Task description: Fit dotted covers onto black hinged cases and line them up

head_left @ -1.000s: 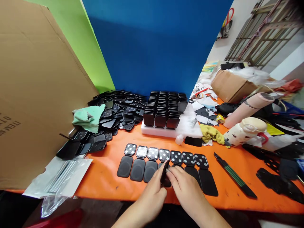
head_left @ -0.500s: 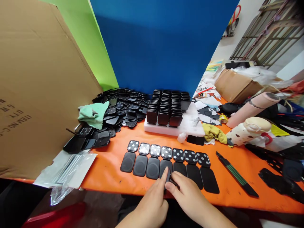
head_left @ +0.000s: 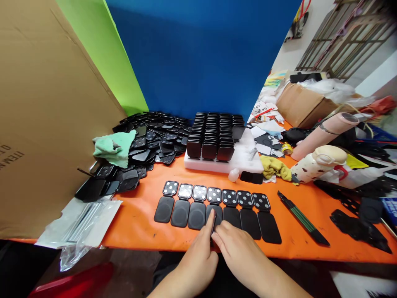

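At the near edge of the tabletop, your left hand and right hand meet, fingertips closed together on a thin dark strip over the fourth case in the row of seven open cases. Keep the pinch light and low; steady that case with one hand so its neighbours, which touch it on both sides, don't shift. Farther back: white foam tray carrying stacked black cases, loose black pile to the left, green cloth, striped tool to the right.

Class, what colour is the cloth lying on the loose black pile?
Mint green cloth, head view.
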### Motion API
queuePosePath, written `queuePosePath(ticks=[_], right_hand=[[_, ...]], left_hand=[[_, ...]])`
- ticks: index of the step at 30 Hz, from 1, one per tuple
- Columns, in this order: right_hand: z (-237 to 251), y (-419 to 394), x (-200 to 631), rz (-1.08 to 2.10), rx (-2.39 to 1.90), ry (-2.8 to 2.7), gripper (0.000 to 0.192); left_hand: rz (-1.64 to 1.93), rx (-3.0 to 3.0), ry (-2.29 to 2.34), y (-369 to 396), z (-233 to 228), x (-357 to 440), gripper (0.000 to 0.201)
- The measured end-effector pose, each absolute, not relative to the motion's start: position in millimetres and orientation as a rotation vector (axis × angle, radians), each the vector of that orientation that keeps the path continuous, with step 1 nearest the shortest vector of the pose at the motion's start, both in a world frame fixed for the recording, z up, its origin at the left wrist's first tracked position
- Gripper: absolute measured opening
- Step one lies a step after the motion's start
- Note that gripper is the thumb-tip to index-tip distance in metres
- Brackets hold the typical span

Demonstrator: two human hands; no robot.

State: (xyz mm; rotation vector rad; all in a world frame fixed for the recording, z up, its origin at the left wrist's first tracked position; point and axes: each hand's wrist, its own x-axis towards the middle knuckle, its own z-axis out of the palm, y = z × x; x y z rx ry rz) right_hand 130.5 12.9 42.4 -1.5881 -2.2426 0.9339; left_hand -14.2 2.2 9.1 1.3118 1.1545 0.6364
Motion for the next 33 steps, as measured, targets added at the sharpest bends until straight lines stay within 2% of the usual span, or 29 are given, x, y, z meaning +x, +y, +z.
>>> queuePosePath(ticks=[3, 5, 10, 14, 17, 24, 29, 33], right_hand=[[41.0, 11.4, 131.5, 1.015, -1.6, -2.163, 0.019], [39.0, 10.4, 131.3, 1.055, -1.639, -2.094, 0.019], [29.7, 9.4, 130.7, 1.172, -1.603, -1.93, 0.026], [17.8, 13.7, 133.4, 1.504, -1.441, -1.575, 0.033], [14.8, 19.2, 137.3, 1.561, -1.469, -1.39, 0.038], [37.4, 22.4, 145.7, 1.341, -1.502, -1.787, 0.034], [26.0, 12.2, 142.4, 1.468, -1.528, -1.663, 0.033], [16.8, 6.4, 136.4, 1.533, -1.478, -1.477, 0.036]], left_hand=[[0.645, 1.408, 1.156, 0.2, 9.9, -16.0, 0.066], [0.65, 1.445, 1.146, -0.8, 7.9, -16.9, 0.066], [0.615, 1.382, 1.076, 0.1, 4.1, -16.8, 0.074], [0.547, 1.007, 1.014, 4.0, 10.5, -12.9, 0.086], [0.501, 0.842, 0.969, 5.2, 15.0, -13.2, 0.088], [0.496, 1.607, 1.125, -1.5, 9.4, -26.9, 0.084], [0.372, 1.861, 1.102, -8.2, -4.5, -32.1, 0.087], [0.395, 1.804, 1.04, -9.3, -6.2, -33.1, 0.083]])
